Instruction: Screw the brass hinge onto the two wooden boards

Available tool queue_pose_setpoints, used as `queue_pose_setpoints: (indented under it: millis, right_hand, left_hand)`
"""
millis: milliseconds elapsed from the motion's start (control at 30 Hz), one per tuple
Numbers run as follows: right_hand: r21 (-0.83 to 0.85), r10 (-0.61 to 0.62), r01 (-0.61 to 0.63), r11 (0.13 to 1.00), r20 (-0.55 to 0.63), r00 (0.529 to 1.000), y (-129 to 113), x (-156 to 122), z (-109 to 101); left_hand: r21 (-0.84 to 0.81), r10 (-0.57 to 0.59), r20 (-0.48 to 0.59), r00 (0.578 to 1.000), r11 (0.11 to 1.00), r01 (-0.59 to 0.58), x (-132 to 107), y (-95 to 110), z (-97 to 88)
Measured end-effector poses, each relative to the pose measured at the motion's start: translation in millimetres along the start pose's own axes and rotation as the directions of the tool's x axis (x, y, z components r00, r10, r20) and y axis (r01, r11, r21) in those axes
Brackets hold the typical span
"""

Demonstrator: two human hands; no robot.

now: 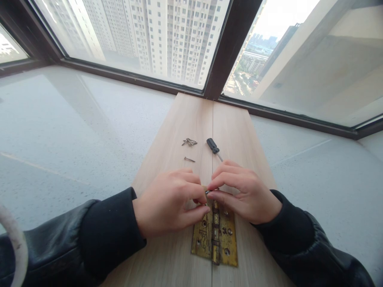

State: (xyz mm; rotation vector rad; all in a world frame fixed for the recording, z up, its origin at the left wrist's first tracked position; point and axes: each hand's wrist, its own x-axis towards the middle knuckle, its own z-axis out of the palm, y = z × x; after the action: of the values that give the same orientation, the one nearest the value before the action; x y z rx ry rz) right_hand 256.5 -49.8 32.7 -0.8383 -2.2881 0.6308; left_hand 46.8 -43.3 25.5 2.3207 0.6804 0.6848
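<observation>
A worn brass butt hinge (216,239) lies unfolded on two pale wooden boards, its knuckle along the seam between them. Over the hinge's far left part, my left hand (175,201) is closed, thumb and forefinger pinched together; what is between them is too small to make out. Facing it, my right hand (243,191) pinches a small screw (207,192), of which only a metallic end shows by the fingertips. The far end of the hinge is hidden under both hands. Several holes show in its near part.
Beyond my hands, a black-handled screwdriver (213,146) lies across the seam. A single screw (189,159) and a small pile of screws (189,142) rest on the left board (191,115). A dark window frame (214,75) borders the far end. A pale curved tube (18,243) shows at lower left.
</observation>
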Motion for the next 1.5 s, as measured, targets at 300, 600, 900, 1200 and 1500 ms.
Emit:
queue_pose_setpoints:
  millis: [300,600,900,1200,1500]
  right_hand:
    - [-0.011,-0.015,0.015,1.0,0.018,1.0,1.0,-2.3,-4.7]
    - [-0.051,-0.041,0.041,0.998,0.006,0.999,3.5,2.4,-0.3]
    - [-0.028,-0.062,0.064,0.998,0.04,0.997,2.9,-0.9,-1.2]
    - [-0.011,-0.048,0.049,0.999,0.029,0.998,3.3,-2.4,-5.3]
    - [-0.023,-0.051,0.053,0.998,0.058,0.997,1.7,1.4,-0.6]
  left_hand:
    - [0.008,0.023,-0.022,0.999,1.0,-0.023,0.3,-1.0,-0.7]
    - [0.022,0.027,-0.016,1.0,0.999,-0.027,0.0,-0.9,-1.0]
    - [-0.002,0.075,-0.01,0.997,0.997,-0.076,0.5,-0.6,-0.2]
    - [0.023,0.056,-0.029,0.998,0.998,-0.055,-0.8,-0.3,-0.4]
    - [-0.021,0.086,-0.008,0.996,0.996,-0.087,0.0,-1.1,1.1]
